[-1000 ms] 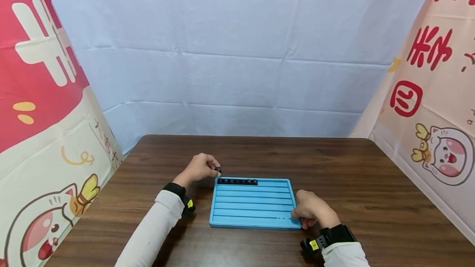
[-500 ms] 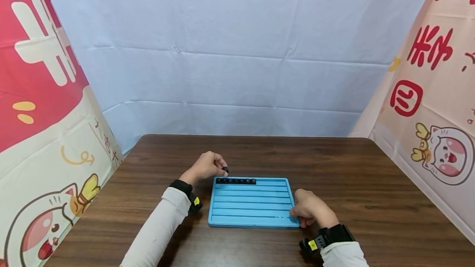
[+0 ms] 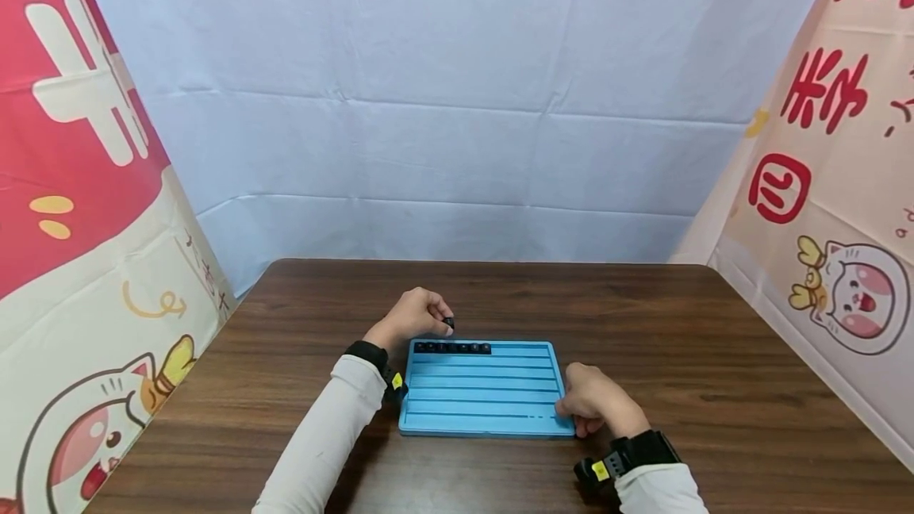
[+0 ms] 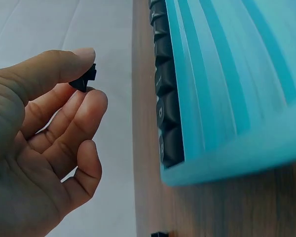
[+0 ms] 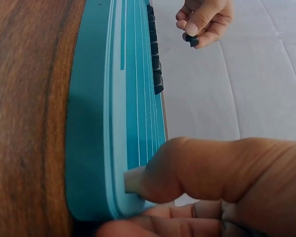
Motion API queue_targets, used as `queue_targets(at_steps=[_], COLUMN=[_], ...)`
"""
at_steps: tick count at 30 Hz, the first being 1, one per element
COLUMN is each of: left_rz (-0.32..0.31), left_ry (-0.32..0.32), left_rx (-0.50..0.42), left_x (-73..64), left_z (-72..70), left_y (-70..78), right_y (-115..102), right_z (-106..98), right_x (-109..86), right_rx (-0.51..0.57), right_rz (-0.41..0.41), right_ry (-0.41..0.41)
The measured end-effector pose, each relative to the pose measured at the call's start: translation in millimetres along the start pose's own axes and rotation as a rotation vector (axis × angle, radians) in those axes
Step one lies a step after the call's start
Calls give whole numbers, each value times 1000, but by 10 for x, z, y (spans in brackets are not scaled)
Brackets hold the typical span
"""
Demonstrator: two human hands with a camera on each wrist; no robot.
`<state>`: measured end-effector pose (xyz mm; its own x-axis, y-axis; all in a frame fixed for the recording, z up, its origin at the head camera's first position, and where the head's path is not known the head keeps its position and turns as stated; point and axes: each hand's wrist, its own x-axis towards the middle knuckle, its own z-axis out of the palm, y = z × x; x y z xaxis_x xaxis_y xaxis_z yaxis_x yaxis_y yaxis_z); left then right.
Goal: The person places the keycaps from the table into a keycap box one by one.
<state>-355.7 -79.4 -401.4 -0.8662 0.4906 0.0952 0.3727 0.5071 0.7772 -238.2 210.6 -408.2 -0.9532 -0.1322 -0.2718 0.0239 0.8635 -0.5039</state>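
My left hand (image 3: 414, 316) pinches a single black keycap (image 4: 84, 81) between thumb and fingertips, just above and behind the far edge of a light-blue ridged tray (image 3: 471, 408). Along the tray's far slot sits a row of black keycaps (image 3: 453, 348), filling its left half; a few letters show on them in the left wrist view. At the tray's near right corner, my right hand (image 3: 596, 399) grips the rim. Its thumb (image 5: 158, 175) lies on top there, and the other fingers are curled at the outer side, partly hidden beneath.
Dark wood-grain table (image 3: 643, 316) surrounds the tray. A pale cloth (image 3: 443, 101) hangs behind, with printed banners (image 3: 821, 220) at both sides. A small black piece (image 4: 159, 234) shows at the bottom edge of the left wrist view; its kind is unclear.
The left hand has moved rightward along the tray's far edge, carrying the keycap. The tray has shifted very slightly left in the head view. The right hand keeps its grip on the corner.
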Motion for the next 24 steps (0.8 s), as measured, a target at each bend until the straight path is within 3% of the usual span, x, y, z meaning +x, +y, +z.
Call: queue_targets(at_steps=[12,24], left_rz=[-11,-16], left_ry=[-3,16], left_rx=[63,46], left_x=[123,209], left_z=[181,338], left_y=[36,108], right_y=[1,-7], right_z=[2,4], right_x=[7,14], right_rx=[11,7], right_rz=[-8,1], right_ry=[2,6])
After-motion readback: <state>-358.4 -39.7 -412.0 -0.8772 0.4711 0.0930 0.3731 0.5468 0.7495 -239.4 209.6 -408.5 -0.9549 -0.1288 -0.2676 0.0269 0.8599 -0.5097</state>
